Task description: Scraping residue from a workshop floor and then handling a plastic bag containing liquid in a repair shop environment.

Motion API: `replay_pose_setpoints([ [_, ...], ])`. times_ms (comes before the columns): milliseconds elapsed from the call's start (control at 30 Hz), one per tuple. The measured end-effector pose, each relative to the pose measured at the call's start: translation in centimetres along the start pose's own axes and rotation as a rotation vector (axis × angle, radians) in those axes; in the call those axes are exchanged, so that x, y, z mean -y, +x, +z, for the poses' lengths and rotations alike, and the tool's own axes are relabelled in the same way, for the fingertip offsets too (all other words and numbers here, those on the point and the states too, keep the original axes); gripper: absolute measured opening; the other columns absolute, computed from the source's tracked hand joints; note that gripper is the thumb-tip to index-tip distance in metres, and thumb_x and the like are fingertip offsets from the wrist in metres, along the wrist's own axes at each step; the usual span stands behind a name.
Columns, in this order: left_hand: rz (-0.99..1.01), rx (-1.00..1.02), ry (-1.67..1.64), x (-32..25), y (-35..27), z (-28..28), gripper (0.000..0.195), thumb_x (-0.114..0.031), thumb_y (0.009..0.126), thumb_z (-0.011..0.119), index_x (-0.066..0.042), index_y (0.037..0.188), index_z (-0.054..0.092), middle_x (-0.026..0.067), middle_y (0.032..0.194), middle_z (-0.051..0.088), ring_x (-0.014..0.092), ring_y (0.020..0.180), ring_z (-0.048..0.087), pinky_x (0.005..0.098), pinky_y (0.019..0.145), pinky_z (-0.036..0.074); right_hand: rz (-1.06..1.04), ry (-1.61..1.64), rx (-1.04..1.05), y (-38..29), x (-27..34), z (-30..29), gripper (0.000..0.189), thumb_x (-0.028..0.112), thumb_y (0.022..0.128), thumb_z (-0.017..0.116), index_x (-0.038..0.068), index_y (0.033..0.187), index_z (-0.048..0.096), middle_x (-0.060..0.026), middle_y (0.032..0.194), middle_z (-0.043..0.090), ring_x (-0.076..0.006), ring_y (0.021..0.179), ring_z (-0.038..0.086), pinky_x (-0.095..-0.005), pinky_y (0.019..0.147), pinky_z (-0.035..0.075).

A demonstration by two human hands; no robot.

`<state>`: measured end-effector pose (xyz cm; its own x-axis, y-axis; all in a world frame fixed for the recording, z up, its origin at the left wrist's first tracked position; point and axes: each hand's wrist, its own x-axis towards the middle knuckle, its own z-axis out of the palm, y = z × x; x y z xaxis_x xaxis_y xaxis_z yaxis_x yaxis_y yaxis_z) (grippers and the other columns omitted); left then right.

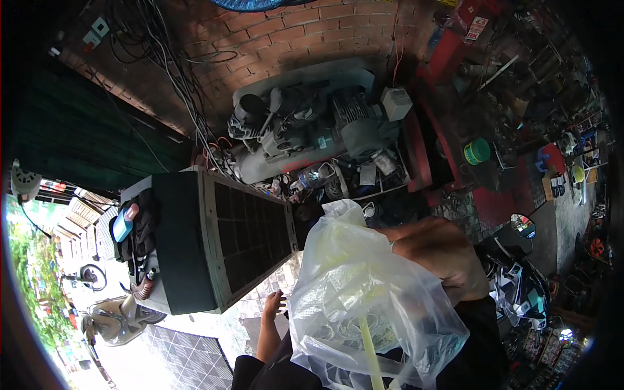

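Observation:
Close in front of the camera, my right hand [441, 258] is raised and closed on a translucent plastic bag [331, 287]. Through the film I make out the ridged round form of a clear plastic cup [356, 331], partly blurred by folds. A pale yellow straw [368, 348] runs down from it towards the bottom of the picture. The bag covers my fingertips, so their exact grip is hidden. Lower down, my left hand [276, 302] hangs beside my body, away from the bag, with its fingers slightly apart and nothing in it.
A grey cabinet [209, 243] with a dark gridded front stands to the left, carrying a black bag and bottles. Ahead, an air compressor [292, 141] sits against a brick wall [312, 29]. Motorbikes [117, 317] [521, 297] stand on both sides. Tools and parts clutter the right.

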<state>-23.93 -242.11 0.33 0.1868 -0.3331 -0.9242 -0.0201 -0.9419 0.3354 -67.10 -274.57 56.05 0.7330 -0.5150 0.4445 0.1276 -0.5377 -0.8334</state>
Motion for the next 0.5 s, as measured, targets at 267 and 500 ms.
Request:
replay_pose_setpoints([
  [267,-0.041,-0.033,-0.014,1.2,-0.9,-0.4,0.053,-0.053,0.099,0.051,-0.009,0.126,0.061,0.0100,0.112,0.072,0.025,0.087,0.068,0.0472,0.076,0.050,-0.057,0.040,-0.016,0.1,-1.8,0.8,0.040,0.017,0.083,0.078,0.004,0.064,0.046,-0.0059,0.061,0.046,-0.0212,0.048,0.048,-0.0500,0.105,0.050],
  [500,-0.020,-0.002,0.002,-0.2,-1.6,0.3,0.053,-0.053,0.098,0.052,-0.009,0.126,0.061,0.0101,0.112,0.072,0.025,0.087,0.068,0.0480,0.078,0.050,-0.043,0.043,-0.043,0.0,-0.7,0.6,0.039,0.016,0.083,0.078,0.003,0.065,0.046,-0.0073,0.062,0.047,-0.0238,0.049,0.049,-0.0496,0.103,0.051],
])
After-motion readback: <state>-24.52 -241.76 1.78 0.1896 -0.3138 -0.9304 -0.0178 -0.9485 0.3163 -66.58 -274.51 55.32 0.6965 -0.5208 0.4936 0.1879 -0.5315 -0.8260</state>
